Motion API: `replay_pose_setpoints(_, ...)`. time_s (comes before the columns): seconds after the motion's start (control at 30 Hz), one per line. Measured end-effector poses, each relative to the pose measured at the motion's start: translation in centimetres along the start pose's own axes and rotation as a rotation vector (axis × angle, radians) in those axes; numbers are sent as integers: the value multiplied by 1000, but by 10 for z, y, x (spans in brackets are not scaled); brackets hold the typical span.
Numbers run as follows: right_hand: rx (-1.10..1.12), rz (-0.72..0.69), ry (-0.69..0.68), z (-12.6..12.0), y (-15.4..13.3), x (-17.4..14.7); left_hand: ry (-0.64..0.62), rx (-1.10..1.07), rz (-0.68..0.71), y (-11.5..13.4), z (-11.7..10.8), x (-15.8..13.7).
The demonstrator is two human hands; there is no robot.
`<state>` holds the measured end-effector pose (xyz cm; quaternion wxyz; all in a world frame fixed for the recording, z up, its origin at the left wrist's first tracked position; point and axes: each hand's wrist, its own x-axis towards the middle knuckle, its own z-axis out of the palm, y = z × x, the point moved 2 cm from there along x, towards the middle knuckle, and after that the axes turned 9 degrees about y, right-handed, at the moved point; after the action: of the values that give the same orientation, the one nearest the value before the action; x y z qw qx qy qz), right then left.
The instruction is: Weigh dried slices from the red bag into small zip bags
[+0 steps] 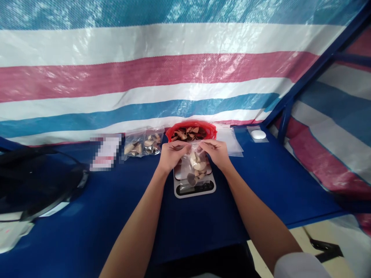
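Between my hands hangs a clear zip bag point(194, 170) with pale and brown dried slices in it, perhaps mushroom. My left hand point(173, 153) pinches the bag's top edge at one side. The other side of that edge is gripped by my right hand point(216, 152), fingers closed. Under the bag is a white kitchen scale point(177, 192) with a black display strip; whether the bag touches it I cannot tell. Just beyond my hands stands a red basket point(213, 132) holding many brown dried pieces point(189, 133).
Two filled clear bags point(133, 148) lie left of the basket. Flat empty bags point(232, 141) lie to its right. Farther right, a small white case point(258, 134) rests on a bag. A black object point(43, 181) takes up the left. Striped sheeting point(145, 77) walls the blue table point(278, 173).
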<state>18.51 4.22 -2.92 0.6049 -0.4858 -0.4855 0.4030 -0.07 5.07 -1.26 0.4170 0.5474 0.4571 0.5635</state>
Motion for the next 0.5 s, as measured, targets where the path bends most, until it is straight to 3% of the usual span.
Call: replay_pose_setpoints(0.5, -19, -7, 15, 2, 2, -3, 61, -34, -34, 1, -4, -3)
